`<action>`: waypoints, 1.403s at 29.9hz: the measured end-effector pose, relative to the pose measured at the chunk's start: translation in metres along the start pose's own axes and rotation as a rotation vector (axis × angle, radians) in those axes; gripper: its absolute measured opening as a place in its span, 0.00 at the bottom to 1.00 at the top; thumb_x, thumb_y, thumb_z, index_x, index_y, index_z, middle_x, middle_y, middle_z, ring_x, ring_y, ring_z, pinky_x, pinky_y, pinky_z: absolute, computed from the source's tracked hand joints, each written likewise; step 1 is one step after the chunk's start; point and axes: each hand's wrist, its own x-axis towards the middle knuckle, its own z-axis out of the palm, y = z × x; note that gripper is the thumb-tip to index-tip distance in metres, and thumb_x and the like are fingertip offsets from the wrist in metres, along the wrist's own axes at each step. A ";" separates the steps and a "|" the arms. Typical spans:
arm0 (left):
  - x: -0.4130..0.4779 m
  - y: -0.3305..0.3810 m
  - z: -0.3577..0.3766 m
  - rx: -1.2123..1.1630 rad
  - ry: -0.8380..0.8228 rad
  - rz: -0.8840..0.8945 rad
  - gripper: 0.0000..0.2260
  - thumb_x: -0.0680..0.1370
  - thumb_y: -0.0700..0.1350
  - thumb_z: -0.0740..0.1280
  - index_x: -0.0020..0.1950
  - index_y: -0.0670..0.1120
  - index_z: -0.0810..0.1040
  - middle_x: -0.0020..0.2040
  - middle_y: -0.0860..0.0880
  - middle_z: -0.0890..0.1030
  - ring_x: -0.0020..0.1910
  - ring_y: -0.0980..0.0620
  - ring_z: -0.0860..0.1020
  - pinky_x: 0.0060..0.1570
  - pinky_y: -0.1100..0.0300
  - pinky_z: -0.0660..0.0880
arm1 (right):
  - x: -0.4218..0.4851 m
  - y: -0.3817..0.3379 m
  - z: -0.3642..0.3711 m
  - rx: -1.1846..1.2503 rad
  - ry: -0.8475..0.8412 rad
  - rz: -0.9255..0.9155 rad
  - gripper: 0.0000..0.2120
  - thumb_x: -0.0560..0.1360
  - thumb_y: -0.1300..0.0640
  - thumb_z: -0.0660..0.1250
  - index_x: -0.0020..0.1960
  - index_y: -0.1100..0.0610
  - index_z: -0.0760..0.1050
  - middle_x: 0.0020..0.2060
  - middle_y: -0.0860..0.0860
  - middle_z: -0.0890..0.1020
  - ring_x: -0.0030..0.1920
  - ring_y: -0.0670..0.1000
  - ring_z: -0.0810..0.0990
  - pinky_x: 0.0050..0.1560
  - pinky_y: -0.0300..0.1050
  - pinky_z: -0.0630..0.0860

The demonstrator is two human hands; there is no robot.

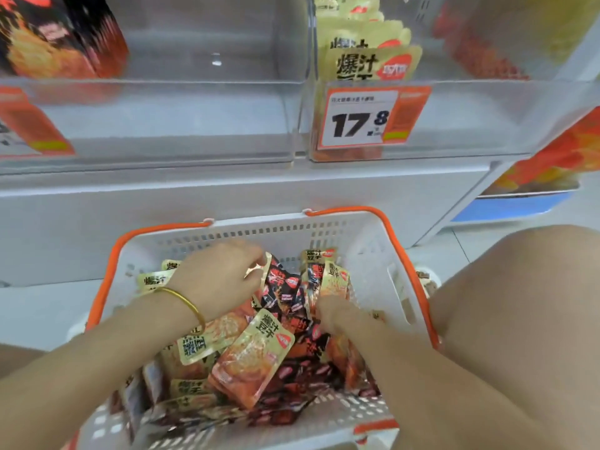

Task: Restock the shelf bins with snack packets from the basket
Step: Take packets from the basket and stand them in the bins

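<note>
A white basket (367, 241) with orange handles sits on the floor below the shelf, filled with several snack packets, cream-and-orange and black-and-red. My left hand (220, 277), with a gold bangle on the wrist, reaches into the pile and pinches the top of a black packet (285, 284). My right hand (334, 311) is deep among upright packets near the basket's right side, with a cream packet (334, 282) just above it; its fingers are blurred and partly hidden. A cream-and-orange packet (256, 352) lies on top of the pile between my forearms.
Clear shelf bins stand above. The left bin (162, 125) holds black-and-red packets at its far left. The right bin (487, 118) holds cream packets (373, 63) behind a 17.8 price tag (360, 118). My bare knee (519, 303) is at the right.
</note>
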 end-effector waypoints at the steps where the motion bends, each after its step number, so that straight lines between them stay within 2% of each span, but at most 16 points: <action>1: 0.001 -0.001 0.002 -0.004 -0.007 -0.001 0.09 0.79 0.49 0.58 0.55 0.53 0.75 0.54 0.56 0.78 0.51 0.54 0.76 0.51 0.54 0.75 | 0.001 0.000 0.003 -0.020 0.015 -0.009 0.08 0.75 0.61 0.68 0.50 0.65 0.75 0.48 0.56 0.80 0.50 0.55 0.79 0.53 0.48 0.76; 3: 0.003 -0.002 0.004 -0.011 -0.016 -0.005 0.09 0.79 0.49 0.58 0.55 0.53 0.75 0.54 0.56 0.77 0.50 0.54 0.76 0.50 0.53 0.75 | 0.004 -0.001 0.004 -0.030 0.058 -0.014 0.04 0.75 0.62 0.68 0.47 0.61 0.74 0.48 0.56 0.79 0.49 0.55 0.78 0.53 0.48 0.76; 7: 0.007 -0.003 0.006 -0.017 -0.051 -0.011 0.09 0.79 0.49 0.58 0.56 0.54 0.75 0.54 0.57 0.77 0.49 0.55 0.75 0.50 0.55 0.75 | -0.010 -0.009 -0.042 0.018 0.050 -0.127 0.13 0.75 0.55 0.69 0.40 0.58 0.67 0.42 0.53 0.73 0.45 0.53 0.72 0.48 0.46 0.72; 11: 0.011 -0.002 0.001 -0.094 -0.131 -0.018 0.12 0.79 0.49 0.61 0.61 0.51 0.74 0.59 0.53 0.77 0.55 0.54 0.76 0.56 0.58 0.73 | -0.055 -0.027 -0.109 0.272 0.096 -0.300 0.10 0.76 0.59 0.67 0.42 0.57 0.67 0.39 0.53 0.74 0.40 0.53 0.75 0.40 0.47 0.76; 14: 0.012 0.000 -0.009 -0.206 -0.123 -0.048 0.18 0.78 0.50 0.65 0.67 0.49 0.70 0.64 0.51 0.74 0.62 0.52 0.72 0.60 0.61 0.68 | -0.086 -0.032 -0.138 0.458 0.170 -0.383 0.10 0.77 0.63 0.66 0.41 0.56 0.66 0.36 0.53 0.74 0.39 0.55 0.77 0.42 0.50 0.79; 17: 0.013 -0.002 -0.023 -0.353 -0.012 -0.089 0.20 0.76 0.47 0.69 0.67 0.48 0.70 0.63 0.50 0.75 0.62 0.51 0.72 0.60 0.59 0.69 | -0.108 -0.035 -0.150 0.619 0.180 -0.457 0.09 0.77 0.64 0.65 0.42 0.55 0.69 0.35 0.53 0.78 0.36 0.51 0.80 0.42 0.48 0.80; 20: 0.010 -0.006 -0.043 -0.442 0.071 -0.107 0.07 0.76 0.44 0.68 0.52 0.49 0.74 0.44 0.54 0.78 0.45 0.51 0.75 0.39 0.64 0.69 | -0.127 -0.042 -0.157 0.777 0.219 -0.517 0.06 0.77 0.63 0.65 0.44 0.56 0.70 0.36 0.53 0.80 0.35 0.48 0.81 0.41 0.45 0.80; 22: 0.005 -0.007 -0.060 -0.507 0.108 -0.100 0.04 0.76 0.42 0.68 0.47 0.48 0.74 0.38 0.54 0.75 0.37 0.52 0.74 0.32 0.65 0.68 | -0.137 -0.047 -0.159 0.899 0.239 -0.539 0.04 0.77 0.61 0.66 0.46 0.56 0.71 0.39 0.53 0.82 0.39 0.50 0.82 0.42 0.48 0.81; 25: -0.006 -0.009 -0.092 -0.568 0.204 -0.045 0.06 0.74 0.41 0.70 0.45 0.49 0.75 0.39 0.53 0.77 0.41 0.51 0.76 0.44 0.58 0.73 | -0.153 -0.057 -0.162 1.005 0.151 -0.618 0.09 0.74 0.58 0.68 0.53 0.54 0.74 0.44 0.50 0.83 0.43 0.50 0.83 0.41 0.45 0.80; 27: -0.013 -0.013 -0.116 -0.615 0.266 -0.013 0.07 0.73 0.40 0.71 0.44 0.50 0.75 0.40 0.50 0.78 0.41 0.51 0.76 0.48 0.53 0.75 | -0.164 -0.073 -0.166 0.954 0.131 -0.673 0.09 0.73 0.61 0.69 0.52 0.53 0.76 0.43 0.49 0.84 0.43 0.49 0.83 0.42 0.44 0.80; 30: -0.024 -0.027 -0.153 -0.703 0.479 0.004 0.08 0.74 0.39 0.70 0.50 0.48 0.77 0.42 0.45 0.80 0.41 0.48 0.77 0.45 0.54 0.77 | -0.185 -0.109 -0.195 0.932 0.201 -0.749 0.07 0.73 0.66 0.68 0.43 0.54 0.76 0.32 0.46 0.82 0.32 0.44 0.80 0.33 0.37 0.77; 32: -0.023 -0.037 -0.171 -0.780 0.690 -0.037 0.09 0.76 0.41 0.68 0.56 0.46 0.75 0.43 0.47 0.78 0.41 0.50 0.77 0.43 0.57 0.77 | -0.198 -0.126 -0.225 1.001 0.249 -0.785 0.06 0.73 0.65 0.68 0.42 0.55 0.76 0.31 0.48 0.81 0.29 0.44 0.79 0.31 0.37 0.78; 35: -0.023 -0.078 -0.187 -0.389 0.913 -0.196 0.10 0.78 0.46 0.63 0.56 0.44 0.76 0.49 0.44 0.79 0.49 0.45 0.77 0.53 0.50 0.74 | -0.197 -0.165 -0.279 1.080 0.393 -0.816 0.07 0.72 0.67 0.68 0.42 0.56 0.76 0.30 0.50 0.82 0.28 0.46 0.80 0.31 0.41 0.80; 37: -0.024 -0.102 -0.187 -0.061 0.833 -0.295 0.14 0.76 0.52 0.59 0.52 0.45 0.79 0.50 0.42 0.80 0.51 0.39 0.76 0.51 0.46 0.74 | -0.181 -0.197 -0.302 0.993 0.496 -0.799 0.10 0.70 0.72 0.69 0.40 0.57 0.76 0.27 0.50 0.80 0.25 0.47 0.79 0.27 0.40 0.78; 39: -0.024 -0.113 -0.184 0.091 0.756 -0.340 0.15 0.77 0.53 0.58 0.50 0.46 0.81 0.48 0.42 0.80 0.51 0.38 0.76 0.47 0.46 0.74 | -0.154 -0.229 -0.310 0.878 0.505 -0.725 0.12 0.69 0.75 0.69 0.40 0.59 0.75 0.24 0.50 0.79 0.22 0.47 0.78 0.24 0.39 0.76; 42: -0.020 -0.119 -0.178 0.171 0.732 -0.353 0.16 0.77 0.53 0.57 0.49 0.46 0.80 0.46 0.42 0.79 0.51 0.38 0.75 0.43 0.49 0.70 | -0.107 -0.273 -0.307 0.689 0.525 -0.596 0.12 0.67 0.70 0.73 0.47 0.60 0.75 0.34 0.56 0.80 0.30 0.52 0.79 0.32 0.46 0.80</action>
